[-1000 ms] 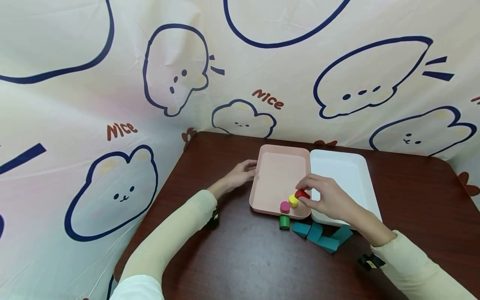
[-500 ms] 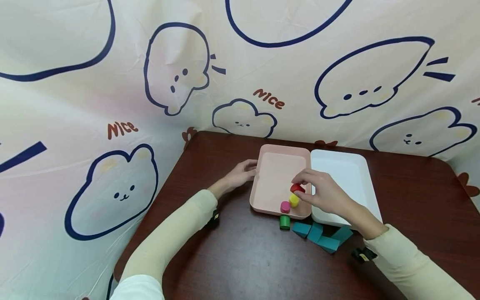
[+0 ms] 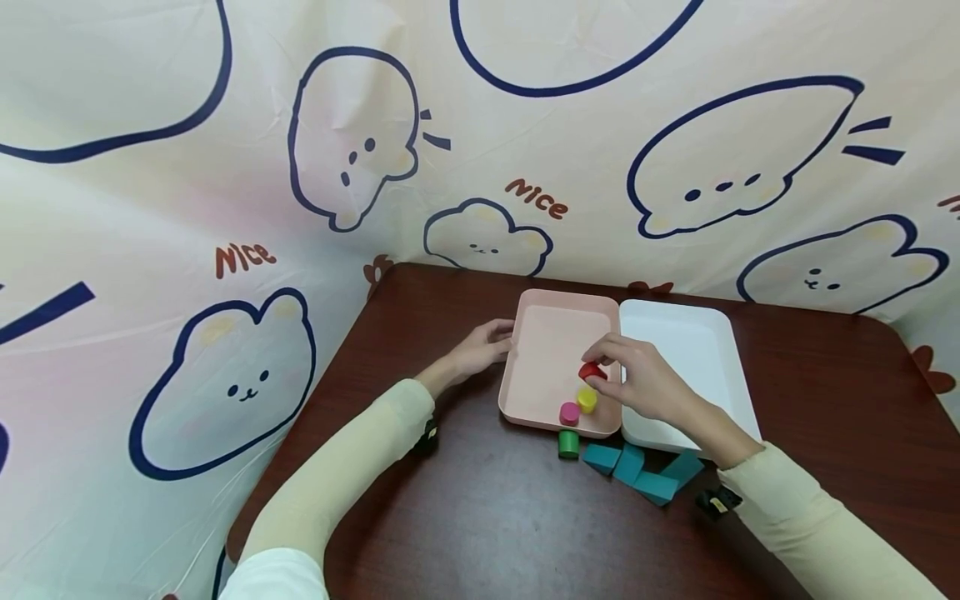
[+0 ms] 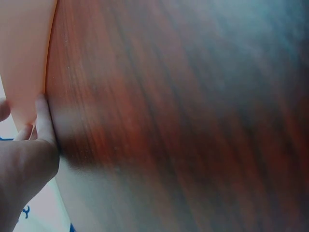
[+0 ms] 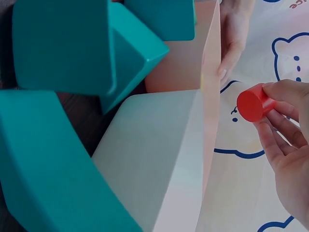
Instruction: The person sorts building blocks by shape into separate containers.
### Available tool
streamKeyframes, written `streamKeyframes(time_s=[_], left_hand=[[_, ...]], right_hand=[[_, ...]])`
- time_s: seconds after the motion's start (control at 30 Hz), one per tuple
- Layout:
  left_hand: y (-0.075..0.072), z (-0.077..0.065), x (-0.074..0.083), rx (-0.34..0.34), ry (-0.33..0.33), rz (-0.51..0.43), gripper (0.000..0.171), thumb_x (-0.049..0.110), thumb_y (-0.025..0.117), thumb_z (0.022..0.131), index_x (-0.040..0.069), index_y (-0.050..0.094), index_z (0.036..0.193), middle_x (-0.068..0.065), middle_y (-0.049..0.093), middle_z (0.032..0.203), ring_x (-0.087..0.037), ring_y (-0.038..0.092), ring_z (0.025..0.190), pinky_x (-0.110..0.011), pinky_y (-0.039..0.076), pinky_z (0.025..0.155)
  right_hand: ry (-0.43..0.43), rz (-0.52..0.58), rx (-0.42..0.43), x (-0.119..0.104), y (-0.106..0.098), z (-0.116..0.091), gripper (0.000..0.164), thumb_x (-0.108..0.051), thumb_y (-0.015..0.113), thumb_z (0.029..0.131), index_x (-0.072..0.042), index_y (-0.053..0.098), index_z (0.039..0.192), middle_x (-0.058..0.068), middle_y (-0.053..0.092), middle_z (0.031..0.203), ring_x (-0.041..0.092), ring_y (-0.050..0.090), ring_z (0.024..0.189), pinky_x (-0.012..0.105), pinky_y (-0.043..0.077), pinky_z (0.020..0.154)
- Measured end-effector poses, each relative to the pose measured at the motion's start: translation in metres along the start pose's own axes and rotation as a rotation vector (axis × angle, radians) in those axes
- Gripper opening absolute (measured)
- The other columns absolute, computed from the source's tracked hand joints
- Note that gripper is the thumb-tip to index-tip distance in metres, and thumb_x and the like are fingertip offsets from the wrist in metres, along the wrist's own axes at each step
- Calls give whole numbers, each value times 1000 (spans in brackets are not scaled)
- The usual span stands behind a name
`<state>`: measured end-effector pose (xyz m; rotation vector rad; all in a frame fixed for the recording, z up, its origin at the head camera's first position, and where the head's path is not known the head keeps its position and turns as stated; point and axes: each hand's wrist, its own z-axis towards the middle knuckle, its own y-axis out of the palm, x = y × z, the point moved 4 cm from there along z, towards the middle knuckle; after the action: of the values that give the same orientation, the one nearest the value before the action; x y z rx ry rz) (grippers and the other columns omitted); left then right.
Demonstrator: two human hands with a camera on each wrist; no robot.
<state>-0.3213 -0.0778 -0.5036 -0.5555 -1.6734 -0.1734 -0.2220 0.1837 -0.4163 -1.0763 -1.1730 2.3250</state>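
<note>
In the head view my right hand (image 3: 647,379) pinches a red cylinder block (image 3: 592,372) between thumb and fingers, raised over the right side of the pink tray (image 3: 551,333). The right wrist view shows the red block's round end facing the camera. Below the held block, a yellow cylinder (image 3: 587,400) and a magenta cylinder (image 3: 570,413) sit close together in the tray's near right corner. My left hand (image 3: 480,348) rests against the tray's left edge. In the left wrist view, a finger of the left hand (image 4: 29,164) lies along the tray's side.
A white tray (image 3: 693,342) stands against the pink one's right side. In front of the trays, a green cylinder (image 3: 568,444) and several teal blocks (image 3: 655,486) lie on the dark wooden table (image 3: 465,517). A patterned cloth (image 3: 600,150) hangs behind.
My right hand has moved left and slightly away from me with the red cylinder, from beside the yellow cylinder to beyond it. My left hand has stayed at the tray's edge.
</note>
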Motion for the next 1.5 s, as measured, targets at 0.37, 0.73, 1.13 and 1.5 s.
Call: streamKeyframes(time_s=[0.37,0.73,1.13,1.5], left_hand=[[0,-1,0,-14,-2,-8,49,9,53,111,3,41,159,-21,49,156,-31,55,140,-40,53,109],[-1,-1,-2,-3,-6,-9,50,10,54,111,3,42,159,-21,48,157,-30,53,142,-40,53,109],[-1,-2,-1,-10,-1,10,51,12,54,111,3,40,160,-20,47,158,-30,51,144,-39,53,109],[-1,-3,1,-8,-2,-1,53,11,55,111,1,39,160,-22,45,159,-32,50,145,-40,53,109]], right_hand=[[9,-6,24,8,3,1,25,-5,88,86,-7,76,108,0,72,101,20,68,92,41,63,81],[26,-3,10,16,7,1,24,-3,86,87,-5,75,108,1,71,101,22,69,90,43,63,80],[52,-16,0,23,9,0,26,0,86,86,-5,75,109,2,71,100,21,68,89,42,64,79],[87,2,-18,29,13,0,27,0,87,86,-3,75,111,3,71,102,24,69,92,42,64,81]])
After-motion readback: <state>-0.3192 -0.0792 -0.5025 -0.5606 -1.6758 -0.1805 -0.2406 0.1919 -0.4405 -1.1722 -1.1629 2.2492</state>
